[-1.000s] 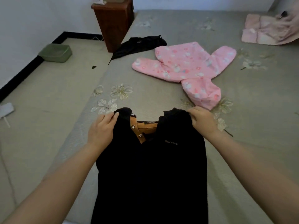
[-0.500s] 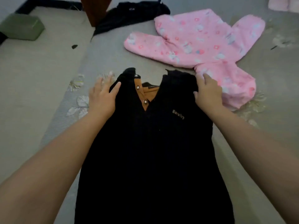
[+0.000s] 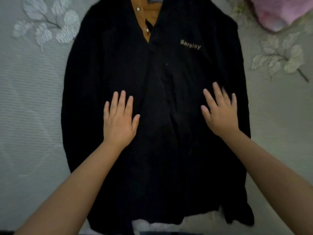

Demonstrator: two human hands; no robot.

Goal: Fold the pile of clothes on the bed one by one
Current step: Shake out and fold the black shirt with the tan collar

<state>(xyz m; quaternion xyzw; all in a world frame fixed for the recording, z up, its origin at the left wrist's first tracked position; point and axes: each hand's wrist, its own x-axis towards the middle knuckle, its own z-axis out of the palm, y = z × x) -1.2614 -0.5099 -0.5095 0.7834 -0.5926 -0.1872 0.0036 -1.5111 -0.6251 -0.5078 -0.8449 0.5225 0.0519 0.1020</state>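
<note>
Head view: grey leaf-patterned bedspread [image 3: 33, 99] under black shirt [image 3: 118, 56]; left hand [image 3: 119, 122], right hand [image 3: 220, 114] flat, fingers straight.

A grey-green bedspread [image 3: 30, 102] with pale embroidered leaf sprays [image 3: 49, 28] covers the bed under dim, even indoor light.

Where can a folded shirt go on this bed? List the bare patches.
Bare bedspread lies left of the black shirt, below the embroidered leaves. More bare cover lies right of the shirt, below the right-hand leaves. The top right corner is crowded by the pink garment. Both the left hand and the right hand rest flat on the shirt.
</note>
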